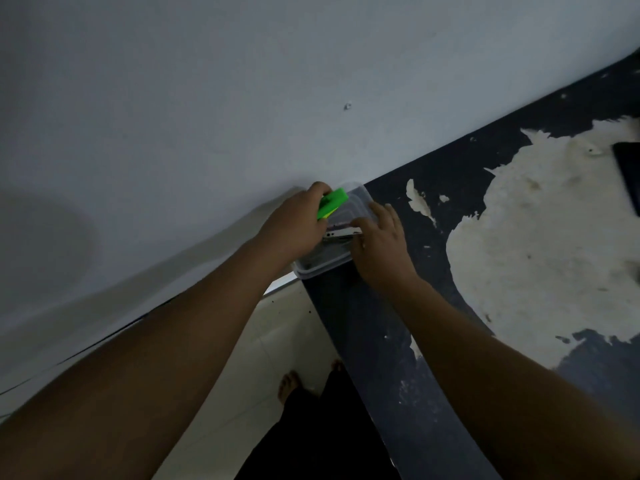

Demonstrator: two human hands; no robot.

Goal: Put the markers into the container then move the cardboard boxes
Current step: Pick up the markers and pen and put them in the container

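A clear plastic container (320,261) sits at the left corner of a dark table (381,341), against the wall. My left hand (298,225) is over its far left side and grips a bright green object (332,202), blurred, perhaps a marker. My right hand (379,242) rests on the container's right side, fingers on a white marker-like thing (341,233) lying across it. Dark items lie inside the container, too dim to identify. No cardboard box is in sight.
The table top has a large worn pale patch (536,237). A dark flat object (628,171) lies at the right edge. A white wall (207,98) runs behind. Pale floor tiles (263,358) and my feet (287,384) show below.
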